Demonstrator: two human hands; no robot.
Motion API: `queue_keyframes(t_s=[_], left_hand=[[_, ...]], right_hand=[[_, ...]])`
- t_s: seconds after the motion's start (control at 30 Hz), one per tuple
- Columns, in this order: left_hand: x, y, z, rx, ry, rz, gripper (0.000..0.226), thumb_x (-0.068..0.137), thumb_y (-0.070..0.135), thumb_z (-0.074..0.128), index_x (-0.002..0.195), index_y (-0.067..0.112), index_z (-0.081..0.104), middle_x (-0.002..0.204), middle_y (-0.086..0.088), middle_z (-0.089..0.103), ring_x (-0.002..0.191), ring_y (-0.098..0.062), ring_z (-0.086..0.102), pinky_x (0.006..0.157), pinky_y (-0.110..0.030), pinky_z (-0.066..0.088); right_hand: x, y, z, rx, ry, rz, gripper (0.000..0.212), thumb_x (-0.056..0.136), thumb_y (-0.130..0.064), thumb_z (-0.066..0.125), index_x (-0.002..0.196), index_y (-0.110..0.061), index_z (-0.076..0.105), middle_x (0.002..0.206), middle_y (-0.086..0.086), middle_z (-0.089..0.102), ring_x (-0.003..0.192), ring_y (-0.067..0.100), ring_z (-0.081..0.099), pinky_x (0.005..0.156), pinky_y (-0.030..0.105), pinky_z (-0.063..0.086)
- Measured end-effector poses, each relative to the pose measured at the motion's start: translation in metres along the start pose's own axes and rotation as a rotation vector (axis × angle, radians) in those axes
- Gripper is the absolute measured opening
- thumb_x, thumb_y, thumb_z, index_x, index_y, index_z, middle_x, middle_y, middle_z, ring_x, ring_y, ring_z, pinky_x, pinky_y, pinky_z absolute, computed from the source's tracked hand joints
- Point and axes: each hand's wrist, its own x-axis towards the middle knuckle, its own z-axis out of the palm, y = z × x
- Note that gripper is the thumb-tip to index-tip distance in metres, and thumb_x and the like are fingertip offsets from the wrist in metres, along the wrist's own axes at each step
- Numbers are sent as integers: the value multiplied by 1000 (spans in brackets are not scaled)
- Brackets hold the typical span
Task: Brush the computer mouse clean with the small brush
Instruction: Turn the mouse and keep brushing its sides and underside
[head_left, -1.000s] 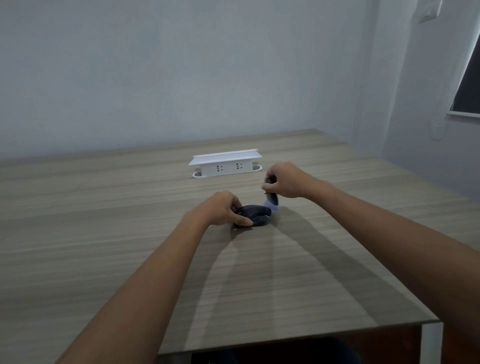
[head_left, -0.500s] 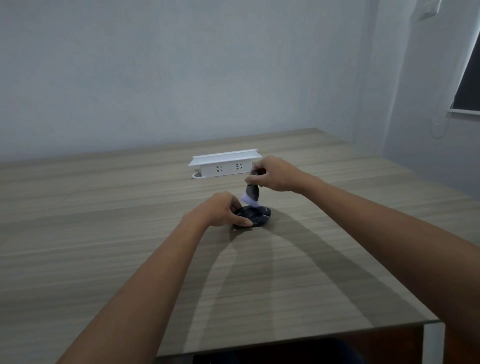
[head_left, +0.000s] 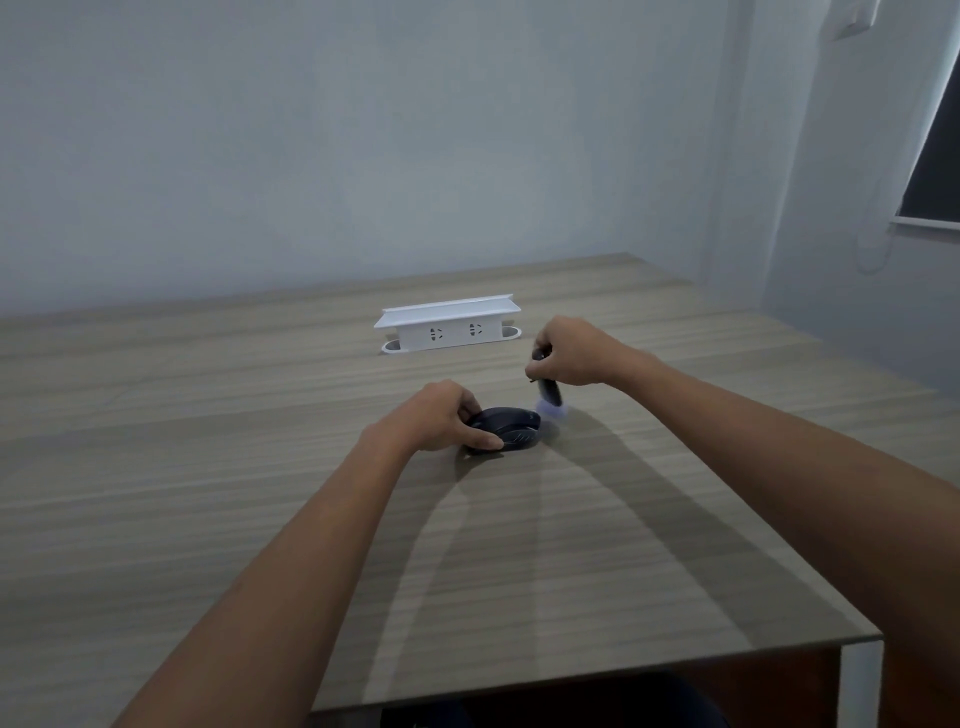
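Observation:
A black computer mouse (head_left: 511, 430) lies on the wooden table (head_left: 260, 493) near its middle. My left hand (head_left: 441, 415) grips the mouse from its left side, thumb along the near edge. My right hand (head_left: 569, 351) is closed around the dark handle of a small brush (head_left: 549, 396), held upright. The brush's pale bristles point down, blurred, just off the mouse's far right end. Whether the bristles touch the mouse I cannot tell.
A white power socket box (head_left: 449, 326) stands on the table behind the hands. The table's near edge and right corner (head_left: 852, 636) are close to me. A wall runs behind and a window (head_left: 935, 156) is at the right.
My right hand swept the brush left over the mouse half a second ago, then back right and down to the mouse's far right end. My left hand stayed on the mouse.

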Motion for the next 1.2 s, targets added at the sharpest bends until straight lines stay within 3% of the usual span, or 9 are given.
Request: queue_keyframes(t_s=[0.17,0.3,0.47,0.6,0.83,0.97,1.1,1.2], left_hand=[[1,-3,1,-14,4,-9,53,70,48,86,109,14,75,98,-3,76,92,-20,70,86,-38,58],[0,-2,2,-27,8,-5,51,69,48,87,105,14,76,95,-4,77,92,-22,71,86,-41,58],[0,-2,2,-8,7,-18,52,70,48,86,106,13,76,98,-7,76,94,-25,70,88,-45,57],[-1,0,5,13,26,-25,51,69,51,85,101,12,77,97,-11,76,94,-27,69,85,-45,55],[-7,6,6,13,59,-39,54,69,56,83,99,11,78,93,-12,77,91,-27,70,81,-45,56],[-8,4,2,-27,46,-34,50,75,63,74,95,17,80,88,-7,78,90,-26,71,74,-38,54],[-9,1,2,-103,28,-10,43,83,52,73,107,17,77,99,-5,78,97,-24,71,90,-42,56],[-10,0,5,-123,18,20,37,89,45,69,109,14,75,101,-9,77,97,-27,71,91,-42,54]], right_hand=[[-8,4,2,186,37,-31,28,80,-20,69,72,7,67,56,5,48,43,4,40,44,18,30],[-14,17,5,35,39,-24,24,77,-19,68,71,5,69,62,21,60,53,15,42,51,27,33],[-25,11,7,227,68,-113,18,84,-23,68,72,-11,73,57,0,58,49,6,45,48,19,36],[-29,20,6,98,105,-75,16,80,-17,66,66,-10,72,54,-4,59,44,4,43,52,22,35],[-39,24,12,164,141,-93,15,80,-21,67,68,-17,73,58,-7,59,50,4,46,52,18,37],[-37,32,16,118,171,-96,13,84,-20,68,74,-15,74,62,-10,62,56,-2,54,55,9,40],[-38,30,19,142,259,-118,10,83,-19,68,78,-13,76,69,-9,67,60,-2,56,57,5,39],[-44,28,21,226,333,-125,9,83,-20,69,79,-14,75,65,-10,67,57,-1,57,56,9,40]])
